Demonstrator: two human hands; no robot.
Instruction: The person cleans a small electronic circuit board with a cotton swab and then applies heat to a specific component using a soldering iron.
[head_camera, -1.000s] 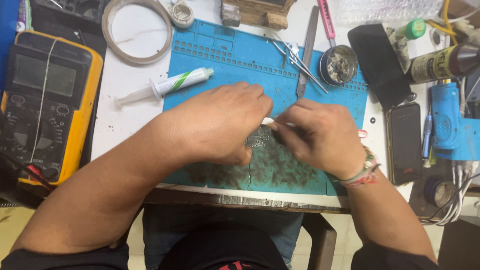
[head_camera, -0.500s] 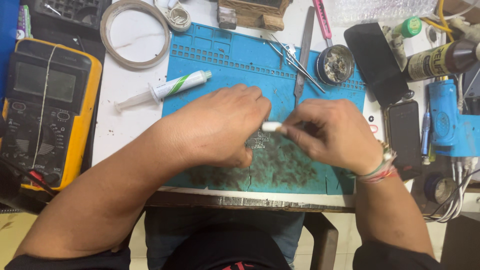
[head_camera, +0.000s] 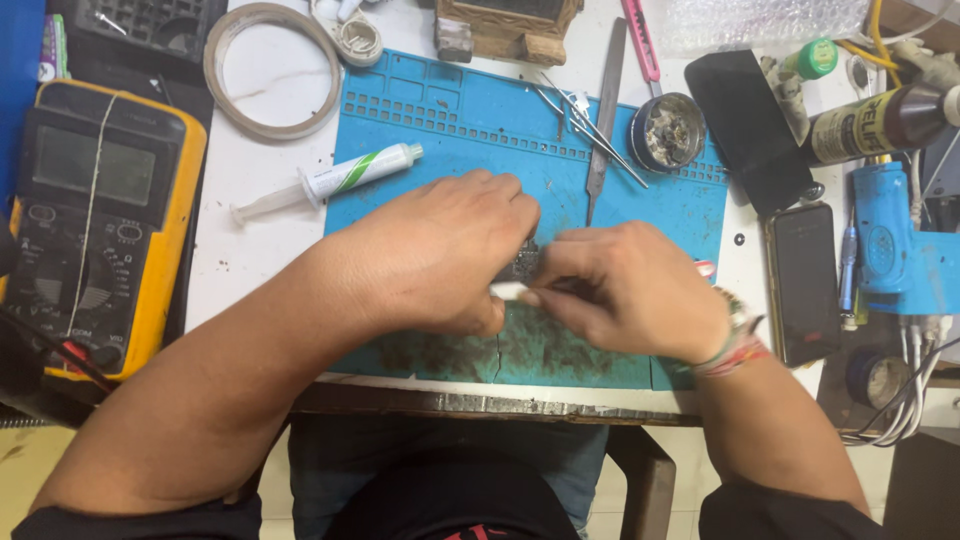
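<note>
Small dark board (head_camera: 524, 262), mostly hidden between both hands' fingers (head_camera: 560, 298).

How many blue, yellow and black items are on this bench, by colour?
Blue: 2, the blue silicone work mat and blue hot-air tool.
Yellow: 1, the yellow-cased multimeter.
Black: 2, the black phone lying flat and black slab phone.
Total: 5

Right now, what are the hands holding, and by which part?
The right hand pinches a small white stick by its right end. The left hand covers a small dark part on the blue mat; its grip is hidden.
</note>
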